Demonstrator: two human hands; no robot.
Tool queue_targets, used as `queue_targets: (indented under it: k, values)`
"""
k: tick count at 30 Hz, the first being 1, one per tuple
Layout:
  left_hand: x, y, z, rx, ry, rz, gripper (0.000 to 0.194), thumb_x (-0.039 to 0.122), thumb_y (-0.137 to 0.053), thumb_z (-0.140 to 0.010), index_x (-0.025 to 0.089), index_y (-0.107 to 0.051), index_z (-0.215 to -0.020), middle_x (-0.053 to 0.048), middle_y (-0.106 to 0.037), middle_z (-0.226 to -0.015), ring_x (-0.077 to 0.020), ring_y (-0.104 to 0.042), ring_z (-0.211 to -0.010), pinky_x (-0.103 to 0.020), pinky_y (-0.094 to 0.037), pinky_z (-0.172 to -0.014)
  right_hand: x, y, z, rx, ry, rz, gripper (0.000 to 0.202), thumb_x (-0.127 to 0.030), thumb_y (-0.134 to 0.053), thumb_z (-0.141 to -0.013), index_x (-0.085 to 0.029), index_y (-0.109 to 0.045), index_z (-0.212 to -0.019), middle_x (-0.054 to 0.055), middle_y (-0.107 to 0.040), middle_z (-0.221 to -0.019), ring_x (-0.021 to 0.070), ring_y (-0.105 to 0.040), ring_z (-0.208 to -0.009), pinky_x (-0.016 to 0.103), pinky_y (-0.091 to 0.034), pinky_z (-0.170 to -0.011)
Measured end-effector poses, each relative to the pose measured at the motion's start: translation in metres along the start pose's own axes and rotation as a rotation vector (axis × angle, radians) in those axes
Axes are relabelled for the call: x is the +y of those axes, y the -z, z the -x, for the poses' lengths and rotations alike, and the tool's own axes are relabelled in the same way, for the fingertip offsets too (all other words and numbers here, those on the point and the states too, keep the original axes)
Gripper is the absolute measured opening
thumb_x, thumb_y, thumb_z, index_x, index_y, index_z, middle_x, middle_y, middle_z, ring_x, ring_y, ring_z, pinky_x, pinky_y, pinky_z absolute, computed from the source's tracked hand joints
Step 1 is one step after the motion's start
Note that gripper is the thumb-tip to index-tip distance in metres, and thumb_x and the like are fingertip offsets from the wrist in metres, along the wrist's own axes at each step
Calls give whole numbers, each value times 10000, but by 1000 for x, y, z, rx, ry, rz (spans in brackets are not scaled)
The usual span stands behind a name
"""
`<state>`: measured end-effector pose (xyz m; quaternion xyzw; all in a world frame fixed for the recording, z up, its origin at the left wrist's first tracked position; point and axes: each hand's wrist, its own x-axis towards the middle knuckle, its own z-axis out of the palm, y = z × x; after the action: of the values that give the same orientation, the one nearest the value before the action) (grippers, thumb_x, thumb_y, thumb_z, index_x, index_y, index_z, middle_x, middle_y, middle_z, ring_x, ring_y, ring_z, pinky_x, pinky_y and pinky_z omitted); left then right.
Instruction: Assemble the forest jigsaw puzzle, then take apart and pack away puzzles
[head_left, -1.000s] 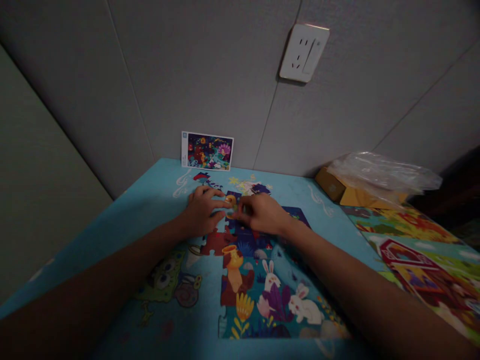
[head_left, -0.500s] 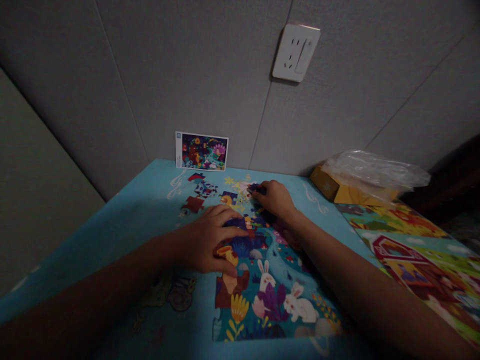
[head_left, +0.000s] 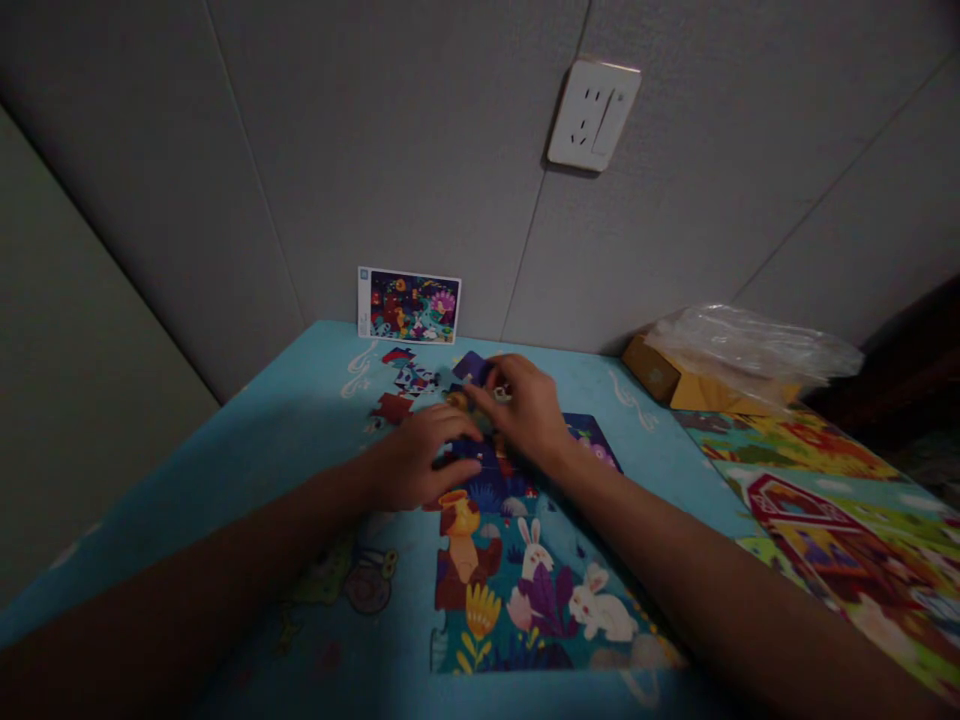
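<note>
At the far right of the blue table (head_left: 285, 430), against the wall, lies a brown-yellow box (head_left: 660, 372), with a crumpled clear plastic bag (head_left: 750, 338) over it; the contents of the box cannot be made out, and no item is distinguishable in the bag. In the middle, the partly assembled puzzle (head_left: 517, 610) with rabbits lies flat. The right hand (head_left: 525, 405) has its thumb and fingers closed on a dark blue piece (head_left: 469, 367) just beyond the puzzle's upper part. The left hand (head_left: 424, 455), thumb and fingers apart, is at the puzzle's upper left edge. Beyond it, near the printed card (head_left: 414, 308) leaning on the wall, are loose pieces (head_left: 415, 379) and a red-brown piece (head_left: 392, 407). A farm-scene picture (head_left: 832, 540) lies flat on the right, in front of the box.
</note>
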<state>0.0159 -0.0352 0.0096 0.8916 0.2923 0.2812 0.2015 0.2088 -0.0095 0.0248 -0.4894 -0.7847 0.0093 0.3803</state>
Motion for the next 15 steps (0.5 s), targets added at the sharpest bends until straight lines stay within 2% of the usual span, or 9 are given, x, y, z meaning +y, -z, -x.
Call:
queue_targets:
  k: [3,5,7,10,12,15]
  values:
    - [-7,1,-3,308,281,11,90,263,-550,-847,198,-491,-864,-23,-638,-821,-186,-637,-803,-344,-503,-769,-6,-8,10,-6,237,-129,275,-348,-605,-883,-198,-500,-679,132,-650,-1063,206,-604,-1023,318,-463,-850]
    - [-8,3,-4,400,355,73,128,280,-541,-843,213,-438,-880,-5,-622,-823,-165,-634,-752,-303,-495,-695,-4,-7,12,-21,288,-169,263,-344,-602,-888,-207,-482,-698,130,-628,-1108,206,-588,-1066,331,-467,-869]
    - [-7,4,-4,419,341,134,154,294,-541,-841,212,-447,-932,-22,-637,-926,-153,-650,-771,-279,-496,-680,1,-4,13,-29,313,-188,219,-350,-601,-893,-210,-498,-761,120,-621,-1122,204,-580,-1081,337,-467,-874]
    - [-2,5,-4,394,264,150,218,267,-512,-859,195,-508,-1066,-55,-662,-1059,-164,-669,-888,-285,-507,-781,5,-2,12,-39,336,-215,165,-351,-589,-906,-206,-521,-868,117,-619,-1146,200,-572,-1090,331,-458,-872]
    - [-2,6,-4,380,248,130,300,246,-484,-873,186,-518,-1165,-39,-699,-973,-168,-672,-870,-290,-507,-793,5,-2,11,-67,288,-207,220,-380,-606,-891,-196,-531,-985,119,-618,-1153,204,-580,-1050,322,-459,-834]
    - [-7,7,-4,385,319,88,313,250,-466,-880,193,-559,-1174,2,-714,-805,-158,-662,-706,-278,-507,-684,0,-1,9,-133,100,-125,498,-453,-663,-828,-174,-477,-1196,116,-638,-1104,204,-605,-907,311,-448,-745]
